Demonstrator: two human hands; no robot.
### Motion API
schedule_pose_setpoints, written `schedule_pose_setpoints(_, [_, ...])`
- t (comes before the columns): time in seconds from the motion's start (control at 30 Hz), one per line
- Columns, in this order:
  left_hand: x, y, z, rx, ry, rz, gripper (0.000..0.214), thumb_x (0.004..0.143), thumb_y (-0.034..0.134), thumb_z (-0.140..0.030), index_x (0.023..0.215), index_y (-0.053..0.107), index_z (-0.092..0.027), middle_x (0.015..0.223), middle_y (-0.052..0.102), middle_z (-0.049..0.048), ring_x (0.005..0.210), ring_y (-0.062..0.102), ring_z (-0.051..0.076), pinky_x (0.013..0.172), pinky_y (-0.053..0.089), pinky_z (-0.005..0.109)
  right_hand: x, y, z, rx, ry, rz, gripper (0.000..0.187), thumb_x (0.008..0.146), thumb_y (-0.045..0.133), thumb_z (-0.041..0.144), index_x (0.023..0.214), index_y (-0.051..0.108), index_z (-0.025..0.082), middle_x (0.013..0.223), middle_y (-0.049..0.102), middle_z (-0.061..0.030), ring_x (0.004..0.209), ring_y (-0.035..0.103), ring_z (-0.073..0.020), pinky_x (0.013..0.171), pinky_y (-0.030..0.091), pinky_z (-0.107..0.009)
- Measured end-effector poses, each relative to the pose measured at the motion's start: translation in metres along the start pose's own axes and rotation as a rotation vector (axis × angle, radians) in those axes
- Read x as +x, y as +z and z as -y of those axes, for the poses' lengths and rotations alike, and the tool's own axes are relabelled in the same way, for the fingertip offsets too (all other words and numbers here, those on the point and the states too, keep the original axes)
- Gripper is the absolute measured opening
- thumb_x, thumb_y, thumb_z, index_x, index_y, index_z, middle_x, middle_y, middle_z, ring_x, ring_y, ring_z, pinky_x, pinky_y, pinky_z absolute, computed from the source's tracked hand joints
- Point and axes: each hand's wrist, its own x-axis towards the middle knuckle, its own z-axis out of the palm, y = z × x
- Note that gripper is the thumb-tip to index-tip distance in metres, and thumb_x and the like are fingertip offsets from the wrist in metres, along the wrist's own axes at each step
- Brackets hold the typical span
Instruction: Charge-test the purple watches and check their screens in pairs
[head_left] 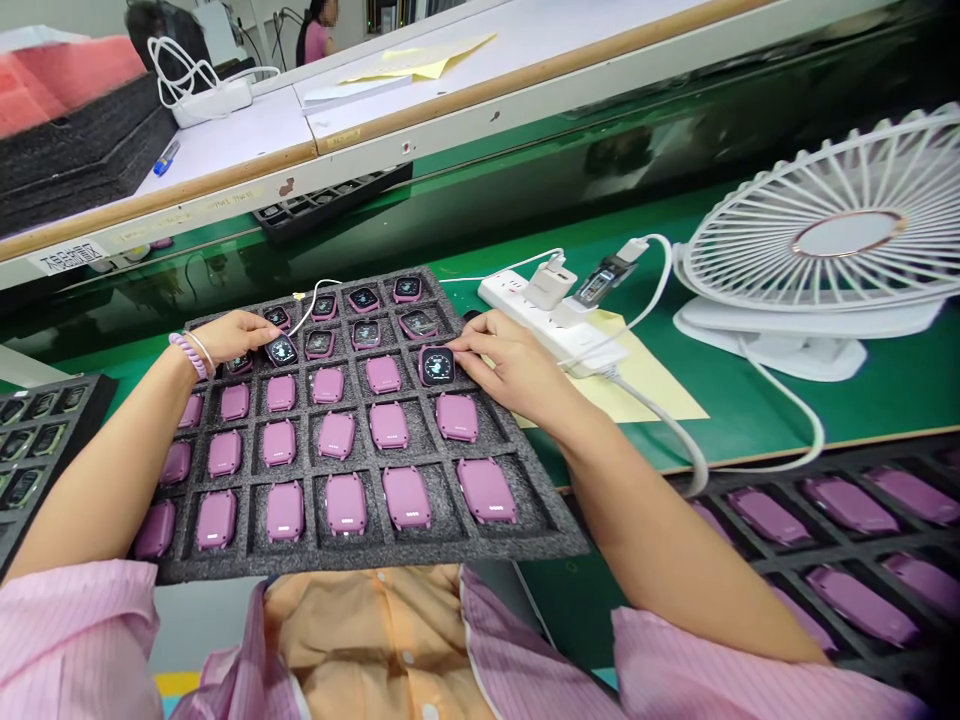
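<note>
Right hand (521, 362): grip pinched, thumb and fingers on the edge of a lit watch (437, 366), screen up, at the right end of the tray's third row. Left hand (229, 338): grip closed at the edge of a second lit watch (281, 350); a white cable (310, 303) runs down to this point. Both watches are at the foam tray (315, 560); its two back rows show screens, its front rows purple backs. Beyond the right hand, on the green tabletop (660, 265): power strip (517, 294), yellow paper (660, 390), white fan (847, 235).
</note>
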Motion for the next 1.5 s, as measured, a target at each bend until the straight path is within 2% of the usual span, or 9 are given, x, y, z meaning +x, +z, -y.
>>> schedule_pose_setpoints(0.27, [0.001,0.000,-0.002,0.019,0.004,0.020,0.062,0.061,0.073,-0.079,0.081,0.078,-0.020,0.081,0.076,0.0057,0.075,0.059,0.020,0.078,0.048,0.034,-0.001,-0.001,0.000,0.012,-0.011,-0.010,0.023,0.103,0.054,0.023,0.104,0.077,0.019,0.105,0.060,-0.0134,0.101,0.062,-0.0336,0.087,0.054,-0.047])
schedule_pose_setpoints(0.63, [0.000,0.002,-0.003,0.031,-0.008,0.011,0.063,0.061,0.071,-0.081,0.079,0.077,-0.021,0.080,0.075,0.0062,0.074,0.058,0.020,0.075,0.046,0.033,0.000,0.000,0.001,0.016,0.005,-0.002,0.024,0.102,0.053,0.024,0.103,0.077,0.021,0.105,0.060,-0.0127,0.101,0.062,-0.0324,0.088,0.053,-0.046])
schedule_pose_setpoints(0.83, [0.001,0.004,-0.001,0.088,0.020,-0.034,0.067,0.060,0.067,-0.085,0.077,0.076,-0.020,0.074,0.070,0.0032,0.069,0.051,0.018,0.070,0.042,0.031,0.001,-0.001,0.005,-0.121,0.061,-0.015,0.020,0.099,0.057,0.022,0.099,0.077,0.023,0.104,0.064,-0.0113,0.105,0.059,-0.0344,0.099,0.040,-0.053])
schedule_pose_setpoints(1.0, [0.002,0.008,0.006,0.080,0.053,-0.113,0.080,0.060,0.063,-0.094,0.083,0.078,-0.019,0.078,0.071,0.0043,0.072,0.053,0.019,0.072,0.045,0.030,0.004,-0.004,0.013,-0.174,0.031,-0.018,0.022,0.101,0.057,0.017,0.098,0.078,0.021,0.102,0.063,-0.0095,0.103,0.060,-0.0313,0.105,0.030,-0.055])
schedule_pose_setpoints(1.13, [0.003,0.010,0.011,0.078,0.060,-0.132,0.087,0.058,0.061,-0.099,0.082,0.078,-0.018,0.081,0.073,0.0055,0.075,0.055,0.021,0.077,0.047,0.032,0.005,-0.007,0.020,-0.212,0.057,-0.032,0.023,0.102,0.056,0.014,0.098,0.077,0.022,0.102,0.064,-0.0086,0.103,0.060,-0.0307,0.110,0.027,-0.057])
schedule_pose_setpoints(1.27, [0.001,0.012,0.009,0.099,0.048,-0.152,0.085,0.060,0.059,-0.098,0.082,0.077,-0.018,0.079,0.072,0.0049,0.074,0.054,0.021,0.074,0.046,0.032,0.009,-0.012,0.025,-0.271,0.086,-0.064,0.022,0.101,0.054,0.017,0.094,0.075,0.023,0.105,0.065,-0.0095,0.108,0.059,-0.0346,0.111,0.026,-0.061])
schedule_pose_setpoints(1.37, [-0.001,0.015,0.007,0.117,0.048,-0.158,0.077,0.068,0.058,-0.092,0.082,0.076,-0.018,0.076,0.069,0.0032,0.074,0.053,0.020,0.072,0.044,0.030,0.024,-0.014,0.026,-0.271,0.107,-0.103,0.022,0.102,0.051,0.018,0.098,0.073,0.023,0.108,0.067,-0.0115,0.110,0.059,-0.0372,0.108,0.034,-0.058])
schedule_pose_setpoints(1.43, [-0.002,0.017,0.007,0.122,0.056,-0.162,0.071,0.073,0.058,-0.086,0.081,0.075,-0.018,0.075,0.068,0.0025,0.074,0.054,0.020,0.071,0.043,0.029,0.042,-0.013,0.027,-0.179,0.087,-0.055,0.021,0.102,0.050,0.019,0.105,0.071,0.021,0.109,0.069,-0.0123,0.105,0.062,-0.0361,0.098,0.044,-0.050])
schedule_pose_setpoints(1.5, [-0.002,0.019,0.009,0.119,0.053,-0.180,0.064,0.077,0.058,-0.081,0.079,0.075,-0.019,0.072,0.067,0.0021,0.074,0.055,0.020,0.071,0.044,0.029,0.064,-0.007,0.030,-0.092,0.048,0.037,0.021,0.102,0.050,0.019,0.111,0.068,0.020,0.107,0.071,-0.0113,0.099,0.066,-0.0340,0.088,0.049,-0.041])
